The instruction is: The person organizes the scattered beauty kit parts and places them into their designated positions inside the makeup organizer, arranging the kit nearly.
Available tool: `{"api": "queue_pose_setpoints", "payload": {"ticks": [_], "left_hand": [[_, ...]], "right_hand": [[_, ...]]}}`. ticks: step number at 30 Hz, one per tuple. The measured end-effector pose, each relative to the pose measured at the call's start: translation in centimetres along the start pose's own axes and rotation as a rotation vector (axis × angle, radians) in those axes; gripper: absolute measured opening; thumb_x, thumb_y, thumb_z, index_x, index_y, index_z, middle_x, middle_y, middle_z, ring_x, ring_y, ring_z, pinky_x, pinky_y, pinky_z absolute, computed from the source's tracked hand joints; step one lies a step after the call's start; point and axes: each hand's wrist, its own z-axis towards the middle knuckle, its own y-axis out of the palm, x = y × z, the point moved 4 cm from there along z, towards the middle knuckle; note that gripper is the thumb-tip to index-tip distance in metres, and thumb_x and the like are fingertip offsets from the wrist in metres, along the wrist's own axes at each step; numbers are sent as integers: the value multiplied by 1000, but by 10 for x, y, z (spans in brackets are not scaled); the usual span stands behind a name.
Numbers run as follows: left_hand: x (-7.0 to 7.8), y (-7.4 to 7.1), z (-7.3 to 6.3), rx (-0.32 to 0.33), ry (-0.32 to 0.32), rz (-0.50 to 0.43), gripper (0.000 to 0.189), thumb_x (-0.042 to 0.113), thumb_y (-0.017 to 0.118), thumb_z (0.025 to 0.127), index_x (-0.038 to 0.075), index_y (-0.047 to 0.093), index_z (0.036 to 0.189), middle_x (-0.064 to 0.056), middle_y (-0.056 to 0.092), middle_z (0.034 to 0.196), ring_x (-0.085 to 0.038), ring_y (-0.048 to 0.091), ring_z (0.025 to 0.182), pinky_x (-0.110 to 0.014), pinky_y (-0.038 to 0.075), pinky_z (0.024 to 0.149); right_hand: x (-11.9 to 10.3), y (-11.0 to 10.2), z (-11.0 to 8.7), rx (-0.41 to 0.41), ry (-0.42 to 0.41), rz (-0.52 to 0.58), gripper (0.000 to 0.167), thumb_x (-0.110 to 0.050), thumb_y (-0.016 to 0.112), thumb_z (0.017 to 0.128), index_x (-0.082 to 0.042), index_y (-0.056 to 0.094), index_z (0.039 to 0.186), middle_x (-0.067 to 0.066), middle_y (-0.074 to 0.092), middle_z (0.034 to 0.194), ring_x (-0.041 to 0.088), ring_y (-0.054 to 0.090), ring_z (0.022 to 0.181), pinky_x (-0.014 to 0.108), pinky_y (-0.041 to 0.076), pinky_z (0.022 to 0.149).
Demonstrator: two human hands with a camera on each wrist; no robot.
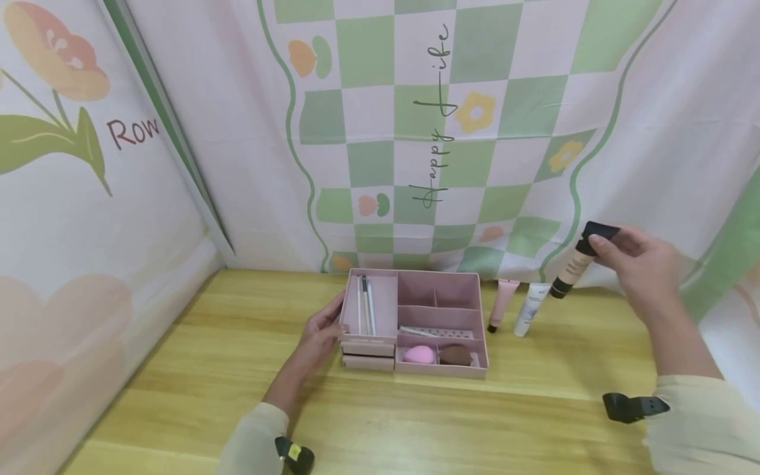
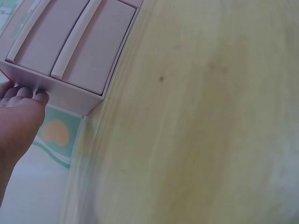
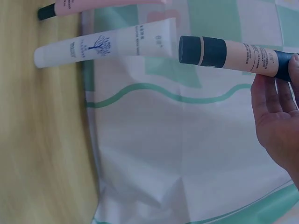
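Observation:
My right hand (image 1: 644, 264) pinches a beige cosmetic tube (image 1: 574, 265) by its black upper end, thumb in front. The tube hangs tilted above the table, its black cap pointing down and left. My left hand (image 1: 317, 335) rests against the left wall of a pink desktop organizer (image 1: 442, 371), fingertips on that side in the left wrist view. Below the held tube's cap stands a white tube (image 3: 100, 49), upright on its cap. Beside it stands a pink tube (image 1: 503, 303) with a dark cap.
The organizer's left tray carries several slim brushes or pencils (image 1: 365, 303), with two drawers (image 2: 96, 44) below. Its right compartments hold a patterned flat item (image 1: 445, 332), a pink makeup sponge (image 1: 418, 354) and a brown one (image 1: 455, 355). A checkered curtain (image 1: 365, 165) hangs behind the wooden table (image 1: 415, 422).

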Motion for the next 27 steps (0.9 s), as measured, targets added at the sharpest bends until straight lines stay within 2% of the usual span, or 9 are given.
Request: {"api": "queue_pose_setpoints", "payload": {"ticks": [2,4,9,13,21,27], "left_hand": [[0,1,0,4,-4,-1,81,-6,51,86,-4,16,159,-19,9,171,-36,7,160,-39,14,129],[1,1,0,4,-7,0,81,-7,50,86,-4,16,159,-19,8,171,-36,6,160,-39,13,129],[1,1,1,-1,-6,1,81,-7,50,87,-4,15,159,-19,8,172,-36,5,160,-39,12,129],[1,2,1,-1,-1,-6,80,-7,50,86,-6,15,159,-21,8,171,-37,6,160,-39,14,129],[2,3,2,-11,15,-2,81,-8,50,85,-8,14,158,-24,9,170,-38,8,160,-29,22,126],[2,2,0,-6,8,6,81,-7,50,86,-8,15,158,-23,10,171,-37,8,160,-32,19,127]], "right_hand": [[-8,5,0,-6,3,-26,15,-17,70,94,-30,71,101,-26,74,88,-7,72,73,2,56,72],[-14,12,0,-15,-13,-3,17,-14,70,94,-29,72,101,-25,74,88,-7,72,74,3,56,72],[-25,35,3,-73,-143,224,22,3,68,91,-17,76,97,-12,79,89,-1,74,75,11,61,71],[-29,50,6,-123,-234,295,24,10,65,90,-11,76,96,-7,79,88,1,75,76,13,62,70],[-35,79,7,-149,-295,205,21,5,67,91,-12,76,96,-11,78,86,-2,73,77,11,61,70],[-35,107,7,-168,-257,101,18,-3,70,92,-18,76,96,-15,77,84,-3,72,77,10,61,72]]}}
